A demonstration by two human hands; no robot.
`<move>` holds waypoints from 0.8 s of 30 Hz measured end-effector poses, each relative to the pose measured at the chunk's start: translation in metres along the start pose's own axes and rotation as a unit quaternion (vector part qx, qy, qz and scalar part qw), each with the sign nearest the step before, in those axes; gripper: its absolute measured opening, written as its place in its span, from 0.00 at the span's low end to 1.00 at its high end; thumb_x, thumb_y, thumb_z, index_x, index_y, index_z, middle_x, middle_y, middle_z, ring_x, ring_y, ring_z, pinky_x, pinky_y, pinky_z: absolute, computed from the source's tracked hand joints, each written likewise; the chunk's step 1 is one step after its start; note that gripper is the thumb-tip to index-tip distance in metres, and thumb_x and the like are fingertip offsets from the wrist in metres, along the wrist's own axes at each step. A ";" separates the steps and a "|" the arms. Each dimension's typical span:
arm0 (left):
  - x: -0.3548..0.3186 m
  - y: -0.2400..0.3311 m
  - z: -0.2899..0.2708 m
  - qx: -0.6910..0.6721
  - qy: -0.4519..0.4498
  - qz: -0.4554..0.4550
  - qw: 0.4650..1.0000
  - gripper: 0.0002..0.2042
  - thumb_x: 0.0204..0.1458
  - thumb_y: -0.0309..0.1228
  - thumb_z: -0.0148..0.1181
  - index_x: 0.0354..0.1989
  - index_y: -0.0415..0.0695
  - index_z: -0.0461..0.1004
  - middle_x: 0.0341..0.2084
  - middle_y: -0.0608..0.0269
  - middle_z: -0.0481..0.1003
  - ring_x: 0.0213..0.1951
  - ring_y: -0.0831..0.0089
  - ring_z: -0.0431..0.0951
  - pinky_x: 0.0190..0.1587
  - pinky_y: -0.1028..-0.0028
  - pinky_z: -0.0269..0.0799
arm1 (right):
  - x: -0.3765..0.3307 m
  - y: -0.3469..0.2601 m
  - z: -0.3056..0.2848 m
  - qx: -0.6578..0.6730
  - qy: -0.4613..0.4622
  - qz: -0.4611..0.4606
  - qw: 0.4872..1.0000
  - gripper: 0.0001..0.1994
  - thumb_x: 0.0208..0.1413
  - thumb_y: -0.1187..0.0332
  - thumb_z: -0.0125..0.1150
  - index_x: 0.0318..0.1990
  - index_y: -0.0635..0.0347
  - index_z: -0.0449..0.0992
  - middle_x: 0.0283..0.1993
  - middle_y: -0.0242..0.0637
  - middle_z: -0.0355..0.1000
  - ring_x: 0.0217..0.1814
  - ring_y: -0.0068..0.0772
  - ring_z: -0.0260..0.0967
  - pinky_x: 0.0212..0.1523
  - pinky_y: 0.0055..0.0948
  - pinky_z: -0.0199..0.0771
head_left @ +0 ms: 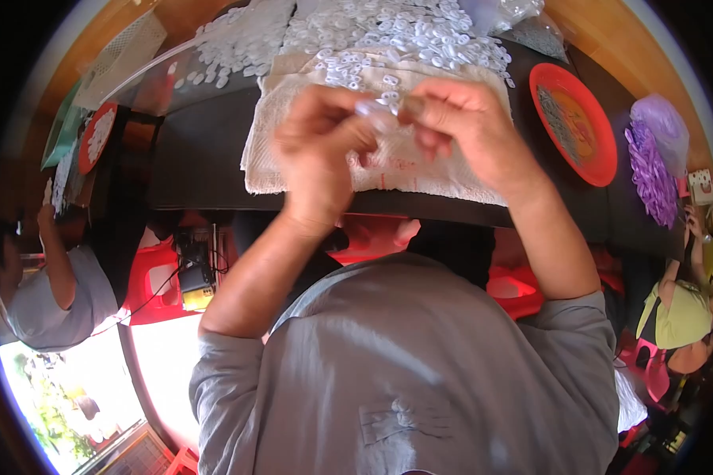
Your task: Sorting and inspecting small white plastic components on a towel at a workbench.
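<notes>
Over a beige towel [265, 162], my two hands meet with fingertips close together. My left hand [321, 138] is closed, pinching a small pale plastic piece [378, 115] that is blurred by motion. My right hand [471, 119] is closed as well, thumb and forefinger pinched beside that piece; what lies between them is too small to make out. Just beyond the hands, a few small white oval plastic pieces [342, 70] with holes lie on the towel. A large heap of similar white pieces [420, 33] spreads behind it.
On the right stands a red plate [608, 150] holding thin grey metal pieces [557, 119]. Beyond it lie purple plastic pieces [650, 178]. A clear bag [535, 36] sits at the back right. Two other people work at far left [63, 289] and far right [677, 313].
</notes>
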State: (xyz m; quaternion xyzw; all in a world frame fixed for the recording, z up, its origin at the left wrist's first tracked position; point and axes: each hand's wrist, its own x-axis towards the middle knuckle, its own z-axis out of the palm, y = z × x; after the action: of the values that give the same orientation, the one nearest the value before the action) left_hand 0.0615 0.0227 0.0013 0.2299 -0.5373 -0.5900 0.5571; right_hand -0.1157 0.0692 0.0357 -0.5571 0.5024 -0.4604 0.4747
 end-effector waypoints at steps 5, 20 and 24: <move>0.106 0.078 -0.070 0.172 0.054 0.248 0.952 0.04 0.48 0.18 0.60 0.31 0.31 0.76 0.25 0.58 0.76 0.22 0.74 0.75 0.22 0.79 0.69 | -0.006 0.011 -0.076 -0.275 0.083 -0.053 0.956 0.02 0.53 0.75 0.56 0.32 0.64 0.73 0.25 0.25 0.65 0.26 0.13 0.59 0.27 0.17 0.60; 0.050 0.026 -0.015 0.428 -0.134 0.174 0.877 0.06 0.43 0.20 0.65 0.29 0.38 0.76 0.24 0.64 0.73 0.26 0.79 0.74 0.29 0.80 0.69 | -0.002 0.047 -0.080 -0.533 0.054 -0.192 0.822 0.06 0.47 0.75 0.56 0.33 0.58 0.76 0.34 0.35 0.70 0.40 0.40 0.70 0.39 0.36 0.70; 0.029 0.007 -0.008 0.479 -0.181 0.134 0.849 0.05 0.42 0.21 0.63 0.27 0.40 0.75 0.24 0.61 0.72 0.24 0.67 0.73 0.28 0.72 0.70 | 0.001 0.044 -0.074 -0.524 0.058 -0.176 0.831 0.06 0.47 0.74 0.57 0.34 0.57 0.76 0.34 0.34 0.71 0.42 0.41 0.69 0.42 0.37 0.70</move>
State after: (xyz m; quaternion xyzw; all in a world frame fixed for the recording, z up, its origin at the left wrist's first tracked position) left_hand 0.0639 -0.0048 0.0146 0.2829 -0.8700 -0.2102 0.3449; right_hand -0.1943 0.0612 0.0013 -0.7735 0.5885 -0.2351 -0.0080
